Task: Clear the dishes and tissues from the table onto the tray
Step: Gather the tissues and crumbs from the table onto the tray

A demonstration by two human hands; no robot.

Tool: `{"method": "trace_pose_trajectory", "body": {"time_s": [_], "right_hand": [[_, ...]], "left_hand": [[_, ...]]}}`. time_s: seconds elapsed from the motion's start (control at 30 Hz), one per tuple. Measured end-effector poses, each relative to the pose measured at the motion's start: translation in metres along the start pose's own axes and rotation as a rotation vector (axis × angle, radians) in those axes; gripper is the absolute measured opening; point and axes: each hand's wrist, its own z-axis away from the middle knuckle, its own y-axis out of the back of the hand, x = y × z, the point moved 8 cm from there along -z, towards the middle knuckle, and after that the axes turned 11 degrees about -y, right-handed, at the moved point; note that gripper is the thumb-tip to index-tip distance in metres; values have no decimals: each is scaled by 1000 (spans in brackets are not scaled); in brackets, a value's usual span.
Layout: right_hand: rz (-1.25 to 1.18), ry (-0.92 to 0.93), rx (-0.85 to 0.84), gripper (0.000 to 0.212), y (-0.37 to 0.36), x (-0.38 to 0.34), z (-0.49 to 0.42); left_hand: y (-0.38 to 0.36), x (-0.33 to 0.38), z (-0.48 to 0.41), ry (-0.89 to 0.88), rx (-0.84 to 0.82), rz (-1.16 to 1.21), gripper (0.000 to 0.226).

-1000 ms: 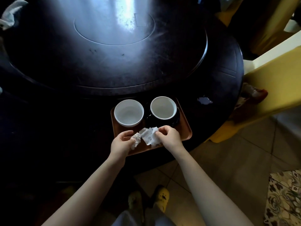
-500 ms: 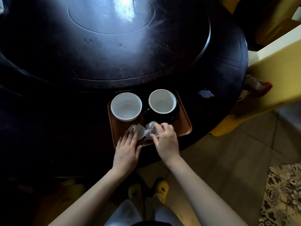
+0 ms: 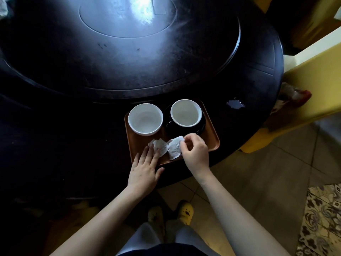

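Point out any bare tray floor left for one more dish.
Little: a strip of tray along its right rim, beside the black saucer. The back is filled by the white bowl and cup; the front by two tissues under the left hand and right hand.

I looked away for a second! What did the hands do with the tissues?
The left hand let go of its tissue and now lies flat, fingers on it. The right hand still pinches the other tissue on the tray. Both cups stayed put.
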Motion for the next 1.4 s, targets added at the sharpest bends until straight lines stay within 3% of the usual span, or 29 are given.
{"method": "trace_pose_trajectory", "body": {"time_s": [0.13,0.2,0.3,0.43,0.5,0.83,1.03,1.2,1.4], "right_hand": [[-134,-62,16,3,28,-7,-6],[-140,-76,10,2,38,-9,-11],[-171,-126,-21,4,48,-9,-18],[-362,-176,-180,13,59,-16,-23],[-485,-211,-253,19,66,-17,-27],[-678,-403,-266,16,106,56,-82],[-660,-363,-346,14,130,110,-121],[-396,-271,-435,41,134,137,-146],[-314,-179,-384,39,138,151,-174]], "left_hand": [[28,5,-3,-5,-10,150,63],[57,14,-6,-13,77,279,55],[94,30,-19,-18,205,652,49],[108,65,-50,-2,107,1320,48],[112,78,-62,10,92,1463,40],[88,128,-121,216,141,1547,15],[63,180,-166,351,156,1620,18],[49,218,-195,401,150,1596,28],[41,233,-216,504,194,1670,22]]}}
